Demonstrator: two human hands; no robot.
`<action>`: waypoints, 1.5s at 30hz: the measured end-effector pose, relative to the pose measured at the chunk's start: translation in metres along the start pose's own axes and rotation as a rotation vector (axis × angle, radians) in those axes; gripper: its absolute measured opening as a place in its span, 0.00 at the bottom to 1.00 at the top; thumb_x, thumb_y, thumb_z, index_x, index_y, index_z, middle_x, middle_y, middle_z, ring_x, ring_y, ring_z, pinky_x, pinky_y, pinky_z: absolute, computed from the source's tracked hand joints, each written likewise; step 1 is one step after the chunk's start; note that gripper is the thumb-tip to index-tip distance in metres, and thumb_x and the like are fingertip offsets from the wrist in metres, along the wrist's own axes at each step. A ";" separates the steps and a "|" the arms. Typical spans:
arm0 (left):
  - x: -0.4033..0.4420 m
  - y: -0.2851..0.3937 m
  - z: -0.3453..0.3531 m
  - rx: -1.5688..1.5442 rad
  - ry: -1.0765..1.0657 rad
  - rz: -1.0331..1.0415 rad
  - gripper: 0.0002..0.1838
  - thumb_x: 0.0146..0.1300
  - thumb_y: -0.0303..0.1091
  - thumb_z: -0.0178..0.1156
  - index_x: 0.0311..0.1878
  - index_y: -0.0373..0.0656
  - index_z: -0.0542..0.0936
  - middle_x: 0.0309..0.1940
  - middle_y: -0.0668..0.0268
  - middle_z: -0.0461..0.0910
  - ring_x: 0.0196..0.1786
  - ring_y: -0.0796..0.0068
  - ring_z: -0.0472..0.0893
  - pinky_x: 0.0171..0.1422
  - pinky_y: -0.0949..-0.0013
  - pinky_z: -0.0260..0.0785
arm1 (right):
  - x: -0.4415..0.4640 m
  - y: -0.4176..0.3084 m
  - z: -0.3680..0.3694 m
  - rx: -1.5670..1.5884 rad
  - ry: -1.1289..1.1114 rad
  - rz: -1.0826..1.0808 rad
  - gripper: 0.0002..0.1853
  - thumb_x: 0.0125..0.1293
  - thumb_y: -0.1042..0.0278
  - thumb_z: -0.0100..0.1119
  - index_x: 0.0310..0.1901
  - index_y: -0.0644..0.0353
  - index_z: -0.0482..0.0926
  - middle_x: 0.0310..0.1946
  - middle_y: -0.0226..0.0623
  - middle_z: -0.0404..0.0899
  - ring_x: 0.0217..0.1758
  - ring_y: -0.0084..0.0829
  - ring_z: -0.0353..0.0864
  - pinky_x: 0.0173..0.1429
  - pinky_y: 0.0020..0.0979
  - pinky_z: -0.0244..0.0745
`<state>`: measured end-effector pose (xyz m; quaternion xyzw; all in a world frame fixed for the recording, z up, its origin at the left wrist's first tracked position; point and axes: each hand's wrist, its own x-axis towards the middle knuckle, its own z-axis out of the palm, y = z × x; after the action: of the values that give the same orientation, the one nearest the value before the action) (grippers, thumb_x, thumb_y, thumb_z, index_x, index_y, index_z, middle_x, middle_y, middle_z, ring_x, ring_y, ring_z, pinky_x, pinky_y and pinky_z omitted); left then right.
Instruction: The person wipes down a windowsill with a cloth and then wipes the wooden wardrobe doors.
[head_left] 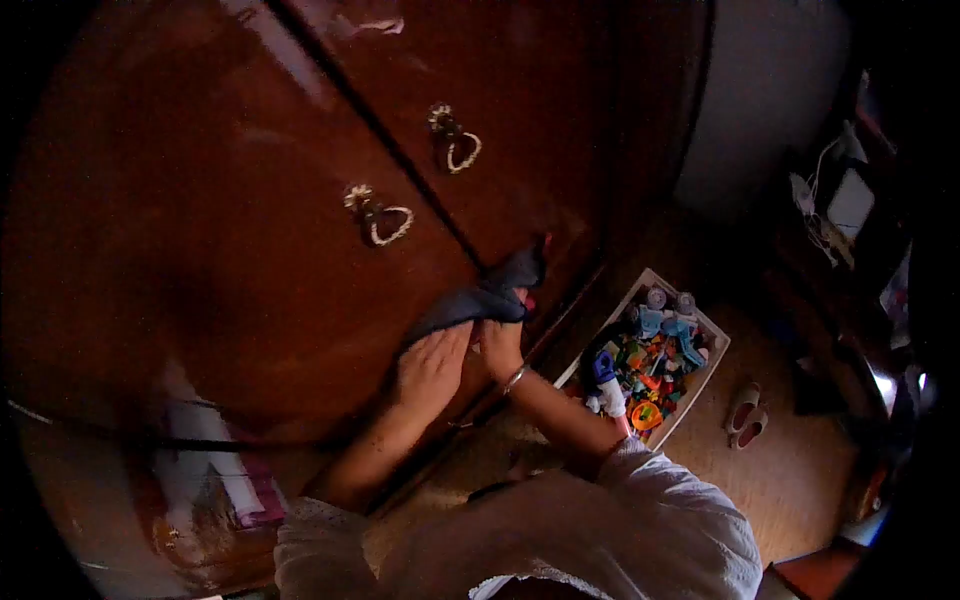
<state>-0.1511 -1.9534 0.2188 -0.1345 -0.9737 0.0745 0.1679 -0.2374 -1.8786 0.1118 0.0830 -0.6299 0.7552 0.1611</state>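
Glossy reddish-brown wood forms the tall two-door cabinet (230, 310). On the floor to the cabinet's right, a white rectangular bin (722, 342) heaped with multicoloured plastic toys (650, 370) lies near the right forearm; an elbow swung out carelessly could spill them. Against the cabinet's front, across its door seam, sits a bunched dark blue-grey cloth (465, 305); a loose fold might catch in that gap. At the cloth's lower edge on the cabinet, the left hand (432, 372) lies flat, fingers nearly straight; uneven pressure could make it slip. Beside it, the right hand (503, 348) has bent fingers partly covered by fabric, so I cannot tell how firmly they grip. Higher on the cabinet, ornate gold-coloured ring handles (376, 212) could snag cloth lifted that far. Near the cabinet's surface, a thin silvery bangle (515, 379) could scratch the polish on contact
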 end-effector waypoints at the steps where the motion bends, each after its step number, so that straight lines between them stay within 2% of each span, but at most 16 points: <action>1: 0.007 -0.001 -0.018 0.006 0.014 -0.005 0.20 0.62 0.27 0.53 0.57 0.38 0.79 0.48 0.64 0.83 0.50 0.67 0.81 0.56 0.67 0.73 | 0.017 -0.016 0.004 0.009 0.042 -0.109 0.14 0.62 0.77 0.49 0.50 0.66 0.74 0.49 0.50 0.75 0.56 0.53 0.69 0.65 0.50 0.61; 6: 0.030 -0.006 -0.087 0.168 0.259 -0.207 0.15 0.63 0.35 0.59 0.52 0.43 0.81 0.49 0.61 0.82 0.50 0.60 0.80 0.56 0.59 0.69 | 0.061 -0.098 0.014 -0.125 -0.159 -0.333 0.19 0.56 0.74 0.55 0.51 0.58 0.78 0.58 0.54 0.71 0.65 0.59 0.61 0.72 0.52 0.52; 9: -0.006 -0.017 -0.081 0.169 0.223 -0.282 0.14 0.62 0.37 0.60 0.49 0.43 0.82 0.48 0.61 0.82 0.51 0.58 0.79 0.58 0.55 0.66 | 0.029 -0.099 0.038 0.018 -0.272 -0.297 0.20 0.53 0.71 0.59 0.51 0.52 0.81 0.66 0.51 0.66 0.72 0.57 0.56 0.74 0.54 0.50; 15: -0.117 -0.034 -0.040 0.232 0.235 -0.327 0.08 0.59 0.36 0.62 0.38 0.44 0.83 0.39 0.61 0.83 0.46 0.55 0.79 0.54 0.54 0.67 | -0.041 -0.085 0.026 -0.364 -0.732 -0.601 0.27 0.50 0.69 0.64 0.56 0.48 0.77 0.71 0.50 0.58 0.77 0.57 0.47 0.73 0.60 0.47; 17: -0.144 -0.027 -0.022 0.235 0.227 -0.334 0.07 0.59 0.36 0.62 0.36 0.44 0.83 0.37 0.61 0.82 0.44 0.55 0.79 0.53 0.54 0.67 | -0.051 -0.062 0.023 -0.317 -0.559 -0.622 0.33 0.47 0.69 0.66 0.60 0.49 0.75 0.73 0.50 0.55 0.77 0.56 0.46 0.74 0.58 0.46; 23: -0.192 -0.012 0.031 0.127 0.271 -0.243 0.07 0.61 0.36 0.61 0.35 0.43 0.82 0.35 0.61 0.81 0.42 0.55 0.78 0.52 0.53 0.67 | -0.106 -0.034 0.010 -0.279 -0.362 -0.168 0.34 0.52 0.75 0.65 0.63 0.62 0.67 0.69 0.50 0.58 0.75 0.56 0.50 0.73 0.49 0.53; 28: -0.195 0.015 0.019 -0.060 0.026 -0.373 0.13 0.62 0.36 0.60 0.45 0.38 0.79 0.45 0.53 0.76 0.51 0.49 0.74 0.56 0.49 0.64 | -0.134 -0.004 0.003 -0.206 -0.250 0.027 0.37 0.52 0.79 0.63 0.65 0.63 0.62 0.64 0.50 0.63 0.68 0.52 0.62 0.69 0.41 0.62; 30: -0.197 0.019 0.017 -0.120 -0.070 -0.406 0.15 0.62 0.35 0.60 0.48 0.36 0.77 0.46 0.51 0.74 0.52 0.47 0.73 0.58 0.48 0.64 | -0.146 0.012 0.012 0.029 -0.161 0.302 0.35 0.55 0.81 0.55 0.68 0.61 0.62 0.54 0.43 0.74 0.59 0.36 0.73 0.65 0.34 0.68; 34: -0.190 0.028 0.013 -0.214 -0.158 -0.453 0.20 0.61 0.33 0.60 0.54 0.33 0.72 0.50 0.49 0.70 0.55 0.43 0.70 0.60 0.47 0.63 | -0.154 0.038 0.017 0.143 -0.119 0.666 0.21 0.59 0.75 0.53 0.56 0.65 0.73 0.48 0.51 0.78 0.51 0.50 0.78 0.54 0.39 0.73; 35: -0.173 0.026 0.007 -0.208 -0.141 -0.436 0.20 0.61 0.33 0.60 0.54 0.33 0.72 0.50 0.49 0.70 0.55 0.43 0.70 0.60 0.47 0.63 | -0.151 0.072 0.020 0.152 -0.108 0.646 0.21 0.59 0.75 0.53 0.56 0.65 0.73 0.48 0.51 0.78 0.51 0.50 0.78 0.54 0.39 0.73; 38: -0.157 0.029 0.025 -0.210 -0.074 -0.341 0.18 0.60 0.31 0.60 0.52 0.35 0.74 0.53 0.48 0.72 0.57 0.43 0.71 0.65 0.49 0.62 | -0.137 0.116 0.018 -0.208 -0.123 0.210 0.16 0.60 0.79 0.51 0.51 0.63 0.74 0.38 0.34 0.80 0.32 0.25 0.78 0.32 0.27 0.74; 39: -0.146 0.032 0.023 -0.203 -0.043 -0.333 0.18 0.60 0.31 0.60 0.52 0.35 0.74 0.53 0.48 0.72 0.57 0.43 0.71 0.65 0.49 0.62 | -0.125 0.105 0.007 -0.107 -0.093 0.347 0.15 0.60 0.79 0.51 0.50 0.63 0.75 0.37 0.33 0.80 0.31 0.24 0.77 0.31 0.27 0.73; 41: -0.121 0.034 0.019 -0.263 -0.048 -0.239 0.19 0.59 0.30 0.61 0.54 0.35 0.74 0.51 0.49 0.74 0.58 0.46 0.71 0.65 0.52 0.64 | -0.094 0.082 -0.010 0.009 -0.070 0.449 0.13 0.61 0.79 0.51 0.48 0.62 0.76 0.35 0.32 0.79 0.30 0.23 0.77 0.30 0.27 0.72; 42: -0.109 0.031 0.021 -0.316 -0.239 -0.254 0.33 0.57 0.32 0.64 0.66 0.34 0.67 0.63 0.45 0.67 0.65 0.41 0.66 0.70 0.47 0.60 | -0.076 0.071 -0.017 0.028 -0.013 0.518 0.13 0.62 0.79 0.51 0.47 0.62 0.76 0.36 0.32 0.79 0.32 0.23 0.77 0.33 0.26 0.72; 43: -0.094 0.030 0.021 -0.306 -0.206 -0.248 0.33 0.57 0.32 0.64 0.66 0.34 0.67 0.63 0.45 0.67 0.65 0.41 0.66 0.70 0.47 0.60 | -0.053 0.060 -0.022 0.049 0.043 0.587 0.12 0.62 0.79 0.51 0.47 0.61 0.76 0.36 0.31 0.79 0.34 0.23 0.77 0.36 0.25 0.73; 45: -0.059 0.033 0.024 -0.317 -0.225 -0.183 0.34 0.57 0.32 0.65 0.66 0.35 0.66 0.63 0.45 0.68 0.65 0.41 0.67 0.69 0.46 0.60 | -0.010 0.055 -0.022 0.210 0.106 0.452 0.15 0.62 0.80 0.52 0.51 0.63 0.76 0.44 0.38 0.79 0.41 0.31 0.78 0.45 0.30 0.73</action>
<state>-0.0984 -1.9417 0.1720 -0.0612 -0.9940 -0.0806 0.0409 -0.2457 -1.8669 0.0535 -0.0833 -0.5412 0.8367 0.0113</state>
